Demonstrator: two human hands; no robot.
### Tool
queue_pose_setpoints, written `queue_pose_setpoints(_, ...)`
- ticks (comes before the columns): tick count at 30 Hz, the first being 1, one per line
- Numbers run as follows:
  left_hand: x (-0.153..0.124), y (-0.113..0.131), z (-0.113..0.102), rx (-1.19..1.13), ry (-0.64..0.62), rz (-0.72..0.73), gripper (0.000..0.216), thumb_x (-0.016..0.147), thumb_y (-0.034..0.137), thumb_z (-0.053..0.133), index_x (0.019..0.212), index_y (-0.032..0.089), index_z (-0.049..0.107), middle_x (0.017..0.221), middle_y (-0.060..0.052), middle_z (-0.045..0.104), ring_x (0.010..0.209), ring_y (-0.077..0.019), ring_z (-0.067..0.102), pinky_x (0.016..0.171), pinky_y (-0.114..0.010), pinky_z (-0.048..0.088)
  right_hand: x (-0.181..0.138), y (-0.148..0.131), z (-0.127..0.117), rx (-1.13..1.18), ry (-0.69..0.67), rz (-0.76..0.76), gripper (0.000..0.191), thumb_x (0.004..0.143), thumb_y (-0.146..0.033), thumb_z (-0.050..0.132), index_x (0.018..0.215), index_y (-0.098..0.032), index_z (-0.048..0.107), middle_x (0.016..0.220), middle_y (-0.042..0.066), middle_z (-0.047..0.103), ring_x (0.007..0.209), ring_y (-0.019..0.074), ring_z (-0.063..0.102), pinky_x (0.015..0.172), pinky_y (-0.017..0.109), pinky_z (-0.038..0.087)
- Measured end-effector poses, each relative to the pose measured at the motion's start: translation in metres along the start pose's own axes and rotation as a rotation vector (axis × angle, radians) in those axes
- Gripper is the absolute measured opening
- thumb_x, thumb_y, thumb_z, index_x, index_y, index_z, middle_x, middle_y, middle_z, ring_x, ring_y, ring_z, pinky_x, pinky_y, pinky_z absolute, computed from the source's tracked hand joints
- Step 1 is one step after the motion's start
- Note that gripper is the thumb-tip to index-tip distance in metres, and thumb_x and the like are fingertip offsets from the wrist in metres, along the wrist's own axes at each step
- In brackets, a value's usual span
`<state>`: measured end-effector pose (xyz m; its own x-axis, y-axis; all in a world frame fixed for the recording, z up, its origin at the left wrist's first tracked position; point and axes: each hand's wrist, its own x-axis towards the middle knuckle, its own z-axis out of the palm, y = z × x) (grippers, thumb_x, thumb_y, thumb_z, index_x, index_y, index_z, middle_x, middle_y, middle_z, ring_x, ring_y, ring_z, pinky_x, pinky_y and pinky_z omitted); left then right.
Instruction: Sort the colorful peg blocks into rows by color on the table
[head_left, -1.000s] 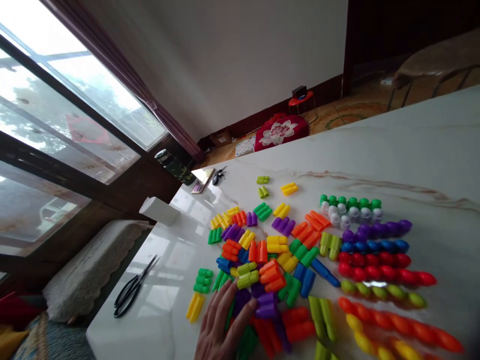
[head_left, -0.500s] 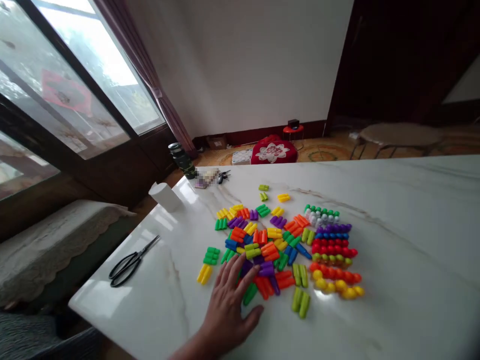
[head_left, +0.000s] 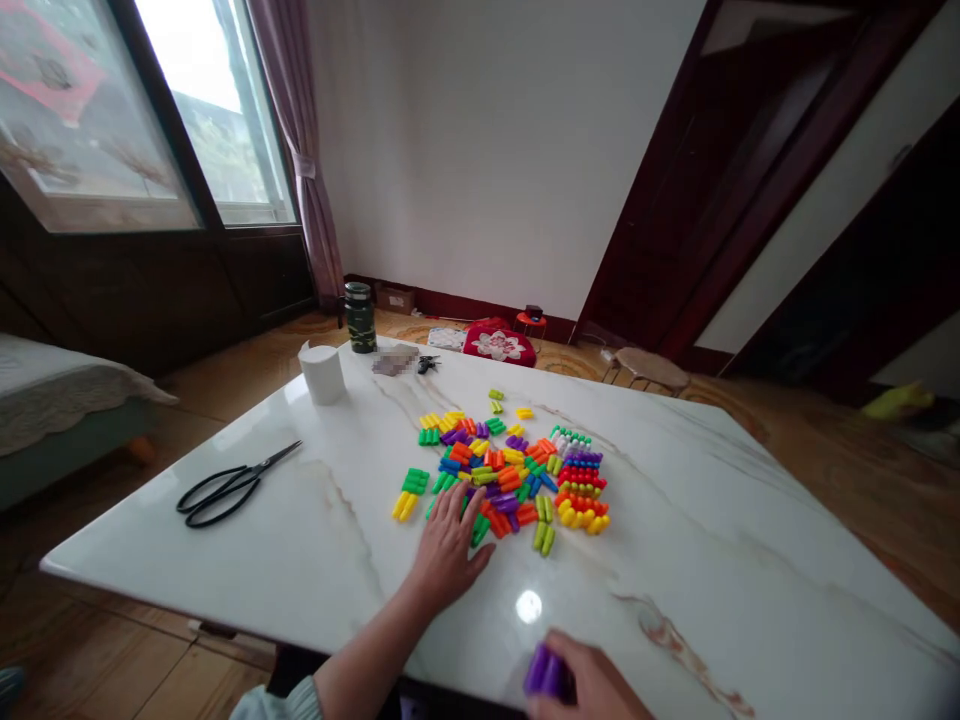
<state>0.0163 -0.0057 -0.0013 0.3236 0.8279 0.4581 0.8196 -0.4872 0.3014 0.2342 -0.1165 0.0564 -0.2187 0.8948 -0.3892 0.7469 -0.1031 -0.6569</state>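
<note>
A heap of bright plastic building blocks (head_left: 495, 470) lies in the middle of the white marble table (head_left: 712, 560). Joined rows of round-topped pieces (head_left: 579, 480) sit at the heap's right side. My left hand (head_left: 448, 545) rests flat on the table, fingers spread, its fingertips touching the near edge of the heap. My right hand (head_left: 589, 685) is at the table's near edge, closed around a purple block (head_left: 546, 672).
Black scissors (head_left: 229, 485) lie on the left of the table. A white cup (head_left: 322, 373), a dark green flask (head_left: 360, 317) and keys (head_left: 426, 362) stand at the far edge. A bed (head_left: 52, 410) is at left; a stool (head_left: 649, 367) and red cushion (head_left: 499, 345) on the floor beyond.
The view has pulled back and levelled, so the whole table now shows. My left hand stays at the heap's near edge. My right hand has come into view holding a purple block.
</note>
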Motion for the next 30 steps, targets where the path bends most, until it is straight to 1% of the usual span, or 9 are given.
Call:
queue_pose_setpoints(4, -0.001, -0.001, 0.002, -0.025, 0.059, -0.021, 0.071, 0.085, 0.033, 0.057, 0.149, 0.018, 0.031, 0.152, -0.017, 0.037, 0.142, -0.0342, 0.032, 0.113, -0.054, 0.032, 0.072, -0.046, -0.035, 0.06, 0.464, -0.155, 0.032, 0.072, -0.048, 0.068, 0.09, -0.021, 0.069, 0.08, 0.006, 0.071, 0.075, 0.0234, 0.065, 0.067, 0.032, 0.05)
queue_pose_setpoints(8, -0.001, -0.003, 0.0, -0.007, 0.118, -0.028, 0.074, 0.086, 0.039, 0.057, 0.15, 0.018, 0.027, 0.153, -0.017, 0.035, 0.143, -0.0346, 0.029, 0.115, -0.056, 0.027, 0.121, -0.064, -0.049, 0.211, 0.599, -0.291, 0.05, 0.079, -0.056, 0.06, 0.111, -0.019, 0.063, 0.088, 0.007, 0.07, 0.068, 0.0202, 0.064, 0.065, 0.033, 0.052)
queue_pose_setpoints(12, 0.0, -0.005, 0.003, 0.019, 0.143, -0.027, 0.076, 0.088, 0.046, 0.056, 0.152, 0.019, 0.025, 0.153, -0.016, 0.036, 0.142, -0.0346, 0.03, 0.115, -0.056, 0.027, 0.132, -0.017, -0.08, 0.201, 0.918, -0.382, 0.048, 0.083, -0.06, 0.052, 0.103, -0.018, 0.065, 0.104, 0.012, 0.068, 0.092, 0.0233, 0.065, 0.085, 0.036, 0.052)
queue_pose_setpoints(15, 0.001, -0.006, 0.007, 0.043, 0.121, -0.013, 0.084, 0.083, 0.051, 0.06, 0.153, 0.021, 0.025, 0.154, -0.015, 0.034, 0.141, -0.0361, 0.031, 0.115, -0.057, 0.025, 0.142, 0.041, -0.117, 0.179, 1.122, -0.181, 0.072, 0.08, -0.073, 0.037, 0.112, -0.015, 0.062, 0.122, 0.018, 0.062, 0.117, 0.031, 0.056, 0.104, 0.047, 0.041)
queue_pose_setpoints(18, 0.001, -0.007, 0.011, 0.073, 0.099, 0.001, 0.09, 0.079, 0.054, 0.064, 0.154, 0.023, 0.024, 0.156, -0.015, 0.032, 0.142, -0.037, 0.03, 0.115, -0.056, 0.024, 0.166, 0.078, -0.133, 0.25, 1.0, 0.078, 0.089, 0.073, -0.082, 0.03, 0.126, -0.016, 0.056, 0.133, 0.019, 0.057, 0.129, 0.0353, 0.048, 0.111, 0.052, 0.032)
queue_pose_setpoints(20, 0.0, -0.008, 0.013, 0.092, 0.098, 0.006, 0.091, 0.079, 0.054, 0.064, 0.154, 0.023, 0.022, 0.157, -0.014, 0.031, 0.143, -0.0365, 0.029, 0.115, -0.055, 0.024, 0.184, 0.077, -0.124, 0.294, 0.927, 0.085, 0.093, 0.074, -0.084, 0.027, 0.132, -0.016, 0.052, 0.137, 0.019, 0.055, 0.133, 0.0359, 0.044, 0.113, 0.054, 0.026)
queue_pose_setpoints(23, 0.0, -0.01, 0.014, 0.112, 0.103, 0.004, 0.092, 0.079, 0.057, 0.063, 0.154, 0.024, 0.021, 0.158, -0.013, 0.028, 0.143, -0.037, 0.028, 0.115, -0.055, 0.025, 0.203, 0.045, -0.09, 0.352, 0.912, -0.103, 0.091, 0.081, -0.081, 0.02, 0.142, -0.018, 0.043, 0.149, 0.015, 0.043, 0.143, 0.0294, 0.032, 0.115, 0.049, 0.027)
queue_pose_setpoints(26, -0.001, -0.011, 0.013, 0.126, 0.094, 0.002, 0.095, 0.078, 0.062, 0.062, 0.155, 0.024, 0.021, 0.159, -0.013, 0.026, 0.143, -0.0379, 0.028, 0.114, -0.056, 0.026, 0.206, 0.008, -0.063, 0.414, 0.847, -0.277, 0.072, 0.088, -0.073, 0.029, 0.14, -0.028, 0.047, 0.144, 0.008, 0.05, 0.142, 0.0257, 0.034, 0.114, 0.049, 0.03)
queue_pose_setpoints(30, -0.001, -0.011, 0.01, 0.146, 0.093, 0.028, 0.097, 0.077, 0.067, 0.059, 0.155, 0.023, 0.021, 0.159, -0.013, 0.026, 0.142, -0.0382, 0.029, 0.111, -0.056, 0.029, 0.21, -0.003, -0.082, 0.423, 0.85, -0.459, 0.066, 0.092, -0.066, 0.03, 0.129, -0.02, 0.059, 0.128, 0.013, 0.062, 0.124, 0.0256, 0.053, 0.106, 0.043, 0.04)
